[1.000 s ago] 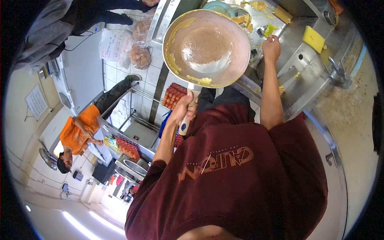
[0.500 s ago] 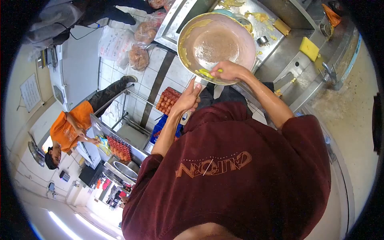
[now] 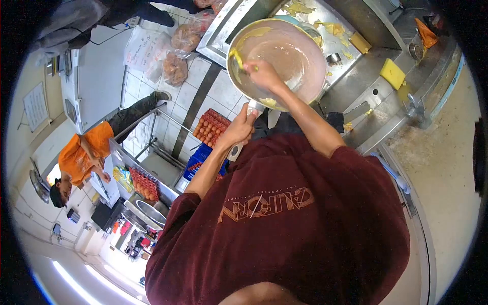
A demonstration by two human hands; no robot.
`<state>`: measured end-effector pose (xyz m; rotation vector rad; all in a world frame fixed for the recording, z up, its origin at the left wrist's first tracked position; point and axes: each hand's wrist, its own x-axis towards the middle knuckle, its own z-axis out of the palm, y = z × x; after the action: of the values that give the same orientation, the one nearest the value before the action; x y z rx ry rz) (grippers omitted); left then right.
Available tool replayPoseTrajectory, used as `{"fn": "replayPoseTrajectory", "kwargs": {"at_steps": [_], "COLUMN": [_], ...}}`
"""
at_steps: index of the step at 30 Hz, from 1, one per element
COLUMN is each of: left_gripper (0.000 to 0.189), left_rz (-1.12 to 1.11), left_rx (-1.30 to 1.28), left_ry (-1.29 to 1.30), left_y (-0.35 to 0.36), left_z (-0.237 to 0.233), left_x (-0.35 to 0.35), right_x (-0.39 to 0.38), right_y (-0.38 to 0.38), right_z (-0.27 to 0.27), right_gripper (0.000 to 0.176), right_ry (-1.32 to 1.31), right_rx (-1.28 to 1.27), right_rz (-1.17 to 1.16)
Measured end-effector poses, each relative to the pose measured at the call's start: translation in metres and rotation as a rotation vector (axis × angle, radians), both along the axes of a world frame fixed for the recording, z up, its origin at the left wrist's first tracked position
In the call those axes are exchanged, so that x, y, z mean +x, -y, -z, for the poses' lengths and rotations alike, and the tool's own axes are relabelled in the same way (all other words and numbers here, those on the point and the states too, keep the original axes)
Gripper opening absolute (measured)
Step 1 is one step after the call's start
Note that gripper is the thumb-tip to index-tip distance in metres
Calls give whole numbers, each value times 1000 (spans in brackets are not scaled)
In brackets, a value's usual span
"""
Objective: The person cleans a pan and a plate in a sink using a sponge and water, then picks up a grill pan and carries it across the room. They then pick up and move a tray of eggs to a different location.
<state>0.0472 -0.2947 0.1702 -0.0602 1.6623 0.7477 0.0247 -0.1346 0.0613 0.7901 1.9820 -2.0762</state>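
My left hand (image 3: 239, 131) is wrapped round the pale handle (image 3: 235, 152) of a large, wide frying pan (image 3: 310, 63), held over the edge of a metal sink counter. The pan's pinkish inside is wet, with yellow residue (image 3: 254, 33) along its rim. Inside the pan, my right hand (image 3: 264, 76) is closed on a small yellow-green tool (image 3: 237, 58), which touches the left side wall near the rim. Its exact kind is hard to make out.
Yellow scraps (image 3: 333, 28) and a small metal cup (image 3: 333, 59) lie on the steel counter. A yellow sponge (image 3: 392, 74) sits near the faucet (image 3: 417, 105). Egg trays (image 3: 211, 127) and bagged goods (image 3: 175, 70) are at left. A person in an orange shirt (image 3: 84, 157) stands at another counter.
My right hand has moved with the yellow-green tool from the pan's near rim, by the handle, up and left to the left wall. The left hand keeps its hold.
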Motion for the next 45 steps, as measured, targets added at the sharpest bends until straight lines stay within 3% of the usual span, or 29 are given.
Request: {"fn": "replayPoseTrajectory", "kwargs": {"at_steps": [1,5,9,12,13,16,19,22,23,25,28,29,32,34,36,37,39,40,42,44,45], "left_gripper": [64,65,64,62,60,56,53,48,46,46,47,46,47,46,47,48,53,56,58,59,59], "left_rz": [-25,-22,-53,-35,-16,-67,-132,-57,-118,-138,-160,-128,-97,-50,0,3,40,58,33,10,26], "left_rx": [34,-21,-8,-38,-37,-9,-4,5,44,49,68,53,78,32,-59,-30,3,19,-92,-115,-26], "left_ry": [46,33,30,49,32,-2,62,-21,-22,38,70,37,-2,-13,2,-75,-99,-112,33,29,-64], "left_y": [-2,-10,-17,-16,-17,-17,-25,-33,-27,-27,-40,-42,-35,-33,-46,-38,-26,-20,-27,-41,-30], "left_z": [2,-5,-5,12,10,0,11,9,13,2,3,1,17,13,-4,5,24,34,8,-4,8], "left_x": [-6,0,9,4,6,22,10,13,21,25,22,25,17,16,10,18,11,7,2,-3,8], "right_x": [11,32,-24,5,15,-25,-27,-39,-38,-36,-41,-44,-31,-33,-49,-52,-54,-50,-41,-55,-46], "right_y": [2,-15,-29,7,13,-20,0,0,-3,-36,-52,-27,-18,-43,-47,-12,-5,-12,-28,-39,-13], "right_z": [-6,-19,18,5,1,45,111,23,54,52,-8,40,96,86,54,83,154,132,82,46,51], "right_gripper": [23,22,19,25,22,21,21,23,24,23,19,18,18,18,18,19,20,21,24,24,23], "right_ry": [-30,-144,-25,15,-179,54,-111,24,-80,77,213,64,-161,-24,152,2,-275,-211,-83,157,-80], "right_rx": [107,315,106,315,372,135,493,378,397,-88,83,602,451,423,201,572,379,388,400,190,295], "right_rz": [-150,-401,288,-134,-57,183,221,150,135,345,511,381,128,261,391,286,56,74,107,258,194]}}
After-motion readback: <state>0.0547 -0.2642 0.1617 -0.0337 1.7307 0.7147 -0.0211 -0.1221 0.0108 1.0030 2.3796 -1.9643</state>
